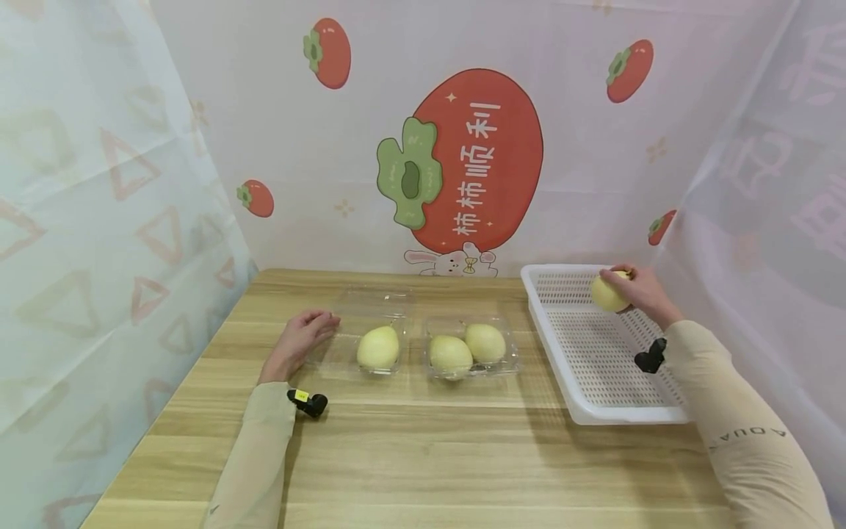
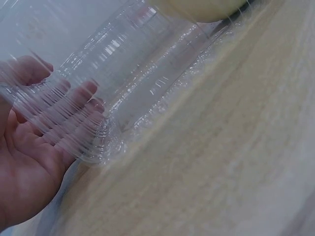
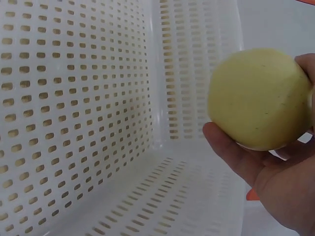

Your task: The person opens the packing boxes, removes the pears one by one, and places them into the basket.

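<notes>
In the head view my right hand [image 1: 644, 294] grips a yellow pear [image 1: 608, 292] above the far part of a white perforated basket [image 1: 548, 345]. Thumb and fingers are around the pear [image 3: 258, 98] in the right wrist view. My left hand [image 1: 305, 342] is at the left end of a clear plastic clamshell box [image 1: 340, 349], whose lid is up. Its relaxed fingers [image 2: 81, 105] show through the ridged plastic in the left wrist view. One pear [image 1: 378, 348] sits in the right half of that box.
Right of that box, a second clear box [image 1: 512, 365] holds two pears [image 1: 452, 356]. Both boxes and the basket stand on a wood-grain table [image 1: 423, 455]. Printed cloth walls [image 1: 264, 132] enclose the back and sides.
</notes>
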Demonstrator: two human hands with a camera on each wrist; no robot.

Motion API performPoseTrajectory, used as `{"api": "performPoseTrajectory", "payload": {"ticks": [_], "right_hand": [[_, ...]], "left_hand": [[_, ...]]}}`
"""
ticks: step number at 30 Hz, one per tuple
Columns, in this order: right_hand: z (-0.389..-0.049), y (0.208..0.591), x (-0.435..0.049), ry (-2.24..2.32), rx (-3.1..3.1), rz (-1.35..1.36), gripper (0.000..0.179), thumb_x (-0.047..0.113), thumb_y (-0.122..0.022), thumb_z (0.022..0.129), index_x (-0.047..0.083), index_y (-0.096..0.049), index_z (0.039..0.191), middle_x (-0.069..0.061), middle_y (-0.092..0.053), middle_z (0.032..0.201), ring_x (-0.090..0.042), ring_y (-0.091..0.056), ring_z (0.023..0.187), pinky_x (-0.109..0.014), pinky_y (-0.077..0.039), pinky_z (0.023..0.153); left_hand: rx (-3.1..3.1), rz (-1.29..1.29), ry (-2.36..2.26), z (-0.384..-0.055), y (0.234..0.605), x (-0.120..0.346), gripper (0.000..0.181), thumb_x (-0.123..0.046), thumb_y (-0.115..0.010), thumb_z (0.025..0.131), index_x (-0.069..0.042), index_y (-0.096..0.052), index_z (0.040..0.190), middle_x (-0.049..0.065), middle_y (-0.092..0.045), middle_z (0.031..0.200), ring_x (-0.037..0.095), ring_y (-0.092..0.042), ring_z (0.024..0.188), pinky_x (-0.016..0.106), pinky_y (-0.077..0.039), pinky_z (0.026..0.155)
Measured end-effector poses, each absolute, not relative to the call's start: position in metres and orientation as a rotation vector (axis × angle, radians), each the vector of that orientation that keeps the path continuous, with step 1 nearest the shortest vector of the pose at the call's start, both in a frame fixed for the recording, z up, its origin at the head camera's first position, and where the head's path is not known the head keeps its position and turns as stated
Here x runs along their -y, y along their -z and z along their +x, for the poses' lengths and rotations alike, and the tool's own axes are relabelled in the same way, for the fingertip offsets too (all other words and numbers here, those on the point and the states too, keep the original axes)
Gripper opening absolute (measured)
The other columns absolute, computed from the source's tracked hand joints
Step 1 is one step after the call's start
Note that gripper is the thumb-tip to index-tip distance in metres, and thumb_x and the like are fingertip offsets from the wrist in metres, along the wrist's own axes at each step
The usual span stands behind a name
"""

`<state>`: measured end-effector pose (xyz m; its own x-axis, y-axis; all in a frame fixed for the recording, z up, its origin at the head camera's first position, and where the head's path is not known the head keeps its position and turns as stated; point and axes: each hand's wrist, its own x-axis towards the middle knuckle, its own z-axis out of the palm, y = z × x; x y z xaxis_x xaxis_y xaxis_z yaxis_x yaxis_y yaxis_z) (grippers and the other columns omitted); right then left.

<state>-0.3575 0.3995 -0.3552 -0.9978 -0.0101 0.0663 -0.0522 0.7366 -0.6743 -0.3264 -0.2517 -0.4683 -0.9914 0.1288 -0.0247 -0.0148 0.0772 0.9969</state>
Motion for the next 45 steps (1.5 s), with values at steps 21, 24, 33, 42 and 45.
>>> {"api": "performPoseTrajectory", "payload": {"ticks": [21, 24, 33, 42, 45], "right_hand": [[-0.373, 0.378, -0.405, -0.83, 3.11, 0.084, 0.062, 0.046, -0.055, 0.097, -0.007, -0.051, 0.129, -0.031, -0.055, 0.115, -0.025, -0.058, 0.08, -0.041, -0.059, 0.059], [-0.374, 0.381, -0.408, -0.793, 3.128, 0.065, 0.061, 0.045, -0.056, 0.097, -0.007, -0.053, 0.127, -0.031, -0.056, 0.115, -0.026, -0.058, 0.082, -0.04, -0.058, 0.058], [-0.37, 0.383, -0.409, -0.768, 3.141, 0.076, 0.057, 0.043, -0.055, 0.098, -0.006, -0.055, 0.125, -0.035, -0.053, 0.122, -0.033, -0.056, 0.091, -0.033, -0.054, 0.059], [-0.361, 0.369, -0.408, -0.746, 3.064, 0.196, 0.049, 0.033, -0.049, 0.102, -0.01, -0.054, 0.124, -0.037, -0.058, 0.121, -0.046, -0.057, 0.109, -0.044, -0.053, 0.082], [-0.359, 0.364, -0.406, -0.767, 3.051, 0.233, 0.05, 0.033, -0.049, 0.102, -0.011, -0.052, 0.125, -0.039, -0.057, 0.122, -0.048, -0.056, 0.112, -0.051, -0.052, 0.087]], "left_hand": [[-2.212, 0.05, -2.114, -0.325, 0.465, 0.249, 0.051, -0.027, -0.048, 0.104, 0.005, -0.035, 0.141, 0.028, -0.048, 0.144, 0.035, -0.05, 0.134, 0.033, -0.047, 0.108], [-2.217, 0.051, -2.112, -0.324, 0.464, 0.249, 0.051, -0.027, -0.049, 0.104, 0.005, -0.035, 0.141, 0.028, -0.049, 0.144, 0.035, -0.05, 0.134, 0.034, -0.046, 0.109], [-2.218, 0.054, -2.097, -0.323, 0.464, 0.25, 0.051, -0.026, -0.05, 0.103, 0.004, -0.036, 0.142, 0.026, -0.05, 0.143, 0.035, -0.05, 0.133, 0.036, -0.046, 0.109], [-2.214, 0.066, -2.102, -0.326, 0.467, 0.25, 0.051, -0.027, -0.05, 0.103, 0.005, -0.036, 0.141, 0.028, -0.049, 0.143, 0.035, -0.051, 0.133, 0.036, -0.046, 0.11], [-2.217, 0.065, -2.096, -0.326, 0.468, 0.25, 0.052, -0.028, -0.05, 0.103, 0.005, -0.036, 0.141, 0.028, -0.049, 0.144, 0.035, -0.051, 0.133, 0.035, -0.046, 0.109]]}}
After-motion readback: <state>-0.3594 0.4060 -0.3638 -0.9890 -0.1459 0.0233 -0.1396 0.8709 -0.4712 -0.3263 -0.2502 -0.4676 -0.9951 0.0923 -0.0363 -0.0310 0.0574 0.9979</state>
